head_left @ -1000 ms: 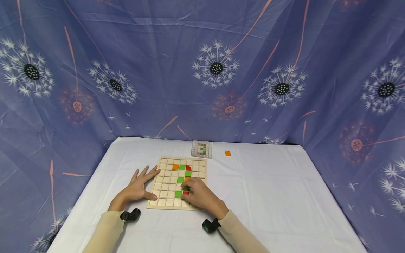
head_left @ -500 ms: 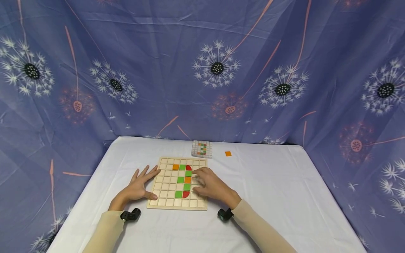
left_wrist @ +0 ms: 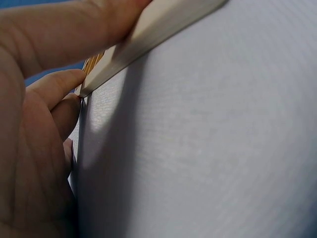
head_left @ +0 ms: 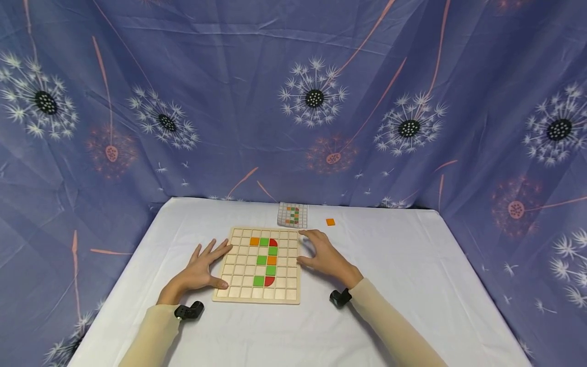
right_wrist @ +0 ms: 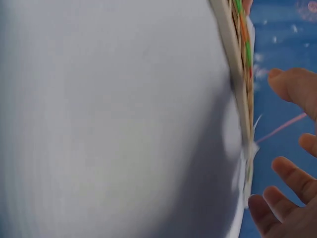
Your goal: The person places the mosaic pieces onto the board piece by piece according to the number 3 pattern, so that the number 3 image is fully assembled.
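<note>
A square wooden grid board [head_left: 238, 293] lies on the white table, with green, orange and red tiles set in several of its cells. Those tiles, such as the orange tile [head_left: 272, 260] and the lower red rounded tile [head_left: 269, 281], form a figure like a 3. My left hand [head_left: 199, 271] rests on the board's left edge, thumb and fingers spread; the left wrist view shows the thumb on the wooden rim [left_wrist: 143, 37]. Just at the board's right edge hovers my right hand [head_left: 325, 255], fingers apart and holding nothing. In the right wrist view its fingers [right_wrist: 292, 178] are loosely extended.
Behind the board lies a pattern card [head_left: 292, 215] printed with a similar coloured figure. A loose orange tile [head_left: 330, 222] sits on the white tablecloth [head_left: 390, 270] to the card's right. A blue dandelion curtain [head_left: 257, 102] hangs beyond the table.
My right hand has left the lower tiles and moved right and away from me, to the board's right edge. The tiles it covered now show. My left hand has stayed in place.
</note>
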`<state>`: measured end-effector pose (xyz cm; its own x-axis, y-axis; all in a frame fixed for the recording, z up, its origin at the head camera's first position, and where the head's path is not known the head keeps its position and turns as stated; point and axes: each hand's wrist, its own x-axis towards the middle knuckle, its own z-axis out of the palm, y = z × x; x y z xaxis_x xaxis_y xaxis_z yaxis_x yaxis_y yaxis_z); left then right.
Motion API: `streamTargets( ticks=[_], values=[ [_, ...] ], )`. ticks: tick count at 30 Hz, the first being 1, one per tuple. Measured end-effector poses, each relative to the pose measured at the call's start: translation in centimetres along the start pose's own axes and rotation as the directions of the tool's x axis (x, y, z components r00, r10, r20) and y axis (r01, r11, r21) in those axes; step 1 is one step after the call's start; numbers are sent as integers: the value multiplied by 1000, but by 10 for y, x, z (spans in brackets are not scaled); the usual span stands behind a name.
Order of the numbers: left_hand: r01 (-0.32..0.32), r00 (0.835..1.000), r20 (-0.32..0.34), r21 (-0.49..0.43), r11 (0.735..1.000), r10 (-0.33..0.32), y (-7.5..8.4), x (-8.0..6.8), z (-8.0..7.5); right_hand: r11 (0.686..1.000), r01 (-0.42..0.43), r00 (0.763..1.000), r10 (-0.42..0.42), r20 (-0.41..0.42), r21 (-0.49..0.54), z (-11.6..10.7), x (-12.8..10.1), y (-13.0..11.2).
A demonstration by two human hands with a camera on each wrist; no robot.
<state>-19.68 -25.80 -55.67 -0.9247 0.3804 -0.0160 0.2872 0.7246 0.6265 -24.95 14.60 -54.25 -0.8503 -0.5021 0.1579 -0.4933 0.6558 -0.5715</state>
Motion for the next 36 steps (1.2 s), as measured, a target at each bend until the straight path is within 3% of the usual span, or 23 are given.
streamTargets(
  ticks=[12,21,36],
  values=[
    [-23,1000,0,-15,1000,23,1,1,0,991,-130,986,133,-97,32,-13,5,33],
    [-14,1000,6,-17,1000,14,0,0,0,977,-194,960,208,-190,88,-21,10,55],
    [-14,1000,1,-32,999,14,0,-1,0,952,-273,925,299,-234,136,-28,24,70]
  ],
)
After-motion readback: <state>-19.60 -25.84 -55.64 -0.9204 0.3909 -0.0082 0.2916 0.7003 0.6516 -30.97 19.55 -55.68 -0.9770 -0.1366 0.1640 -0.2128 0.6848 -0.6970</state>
